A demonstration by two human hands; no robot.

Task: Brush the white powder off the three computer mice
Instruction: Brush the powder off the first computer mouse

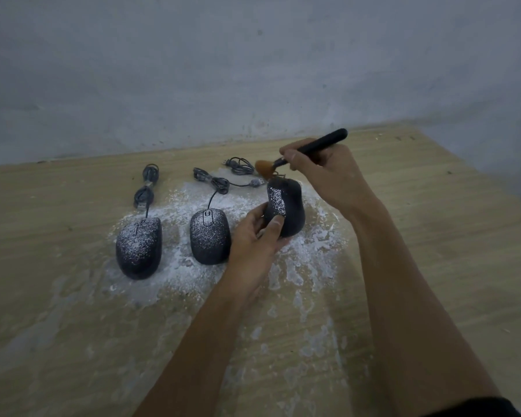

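From the head camera, the left hand holds the third dark, rounded plastic mouse, tilted on its side and lifted at the right end of the row. Its fingers are curled round the near end, and the thumb presses on the flank that is still speckled white. The right hand pinches a slim black-handled brush with tan bristles; its fingers are closed narrowly on the handle, and the bristle tuft hovers just beyond the far tip of that held mouse.

The held mouse looks light, rigid and smooth, and I judge that powder makes the shell slippery. A grip low on the two sides keeps the top free for sweeping. Its thin cord trails beyond it and may tug.

To the left of the held mouse, a second dusted dark mouse lies just beside the holding hand, and a larger dusted dark mouse lies further left. Both rest on the pale wooden tabletop in a spread of white powder.

Right of the held mouse the tabletop is open. Beyond it, coiled cables lie before the grey wall.
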